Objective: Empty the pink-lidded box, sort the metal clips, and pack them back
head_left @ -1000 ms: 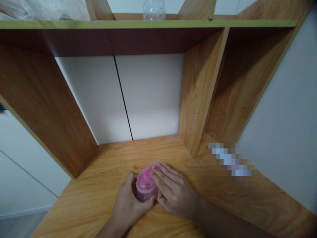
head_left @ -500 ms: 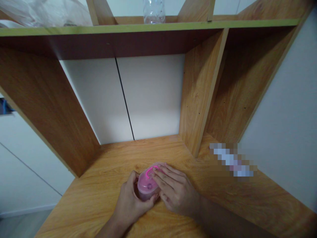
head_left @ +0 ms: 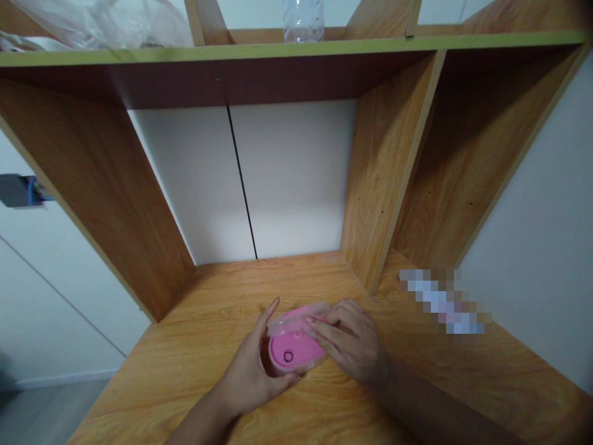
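A small pink plastic box (head_left: 297, 351) sits on the wooden desk in the middle foreground, its clear and pink lid (head_left: 290, 322) tilted up along the far side. On its pink inside lies a small dark ring (head_left: 288, 356), and a paler round mark or ring shows beside it. My left hand (head_left: 252, 364) grips the box's left end, thumb along the near side and one finger pointing up by the lid. My right hand (head_left: 349, 340) is at the right end, bent fingers against the lid; the tips partly cover the opening.
The wooden desk (head_left: 222, 296) has side panels and an upright divider (head_left: 393, 167). Overhead runs a shelf with a green edge (head_left: 259, 52), holding a clear bottle (head_left: 303, 21) and a plastic bag (head_left: 111, 25). A blurred-out long item (head_left: 440, 303) lies at the right.
The box was closed under my right hand's flat fingers; now its lid stands raised and the inside shows. My left fingers have spread wider. The view has shifted slightly.
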`<state>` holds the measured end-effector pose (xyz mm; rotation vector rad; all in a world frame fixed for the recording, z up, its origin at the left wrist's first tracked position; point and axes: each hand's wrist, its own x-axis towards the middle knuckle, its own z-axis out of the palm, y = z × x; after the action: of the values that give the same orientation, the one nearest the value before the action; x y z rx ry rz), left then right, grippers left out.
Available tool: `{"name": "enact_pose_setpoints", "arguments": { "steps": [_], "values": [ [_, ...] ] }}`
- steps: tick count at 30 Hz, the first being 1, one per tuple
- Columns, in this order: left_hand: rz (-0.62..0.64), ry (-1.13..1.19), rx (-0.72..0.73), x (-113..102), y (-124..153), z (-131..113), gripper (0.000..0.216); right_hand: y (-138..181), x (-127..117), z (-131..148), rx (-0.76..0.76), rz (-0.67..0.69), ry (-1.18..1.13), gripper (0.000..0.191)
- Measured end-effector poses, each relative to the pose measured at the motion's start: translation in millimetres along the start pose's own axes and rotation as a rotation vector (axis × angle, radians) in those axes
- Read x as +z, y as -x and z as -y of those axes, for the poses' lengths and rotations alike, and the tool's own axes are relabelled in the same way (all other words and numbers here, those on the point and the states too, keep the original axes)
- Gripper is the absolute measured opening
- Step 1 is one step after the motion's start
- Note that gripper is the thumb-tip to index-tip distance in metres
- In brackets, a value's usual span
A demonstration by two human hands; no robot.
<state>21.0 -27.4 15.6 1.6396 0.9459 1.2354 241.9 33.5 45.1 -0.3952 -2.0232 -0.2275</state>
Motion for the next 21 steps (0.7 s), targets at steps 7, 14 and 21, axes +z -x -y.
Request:
{"name": "enact_pose_setpoints", "arguments": {
  "steps": [7,14,21],
  "values": [
    [0.000,0.056,-0.021,2.3,-0.5,-1.2,0.136,5.7,5.2,-3.4,0.171,0.085,-0.146,0.045],
    [0.021,0.062,-0.046,-2.0,0.6,-0.3,0.136,11.1,10.9,-10.2,0.396,0.286,-0.302,0.061],
    [-0.054,-0.396,0.017,-13.6,0.5,11.1,0.110,15.9,10.9,-17.2,0.348,0.426,-0.306,0.069]
  ]
}}
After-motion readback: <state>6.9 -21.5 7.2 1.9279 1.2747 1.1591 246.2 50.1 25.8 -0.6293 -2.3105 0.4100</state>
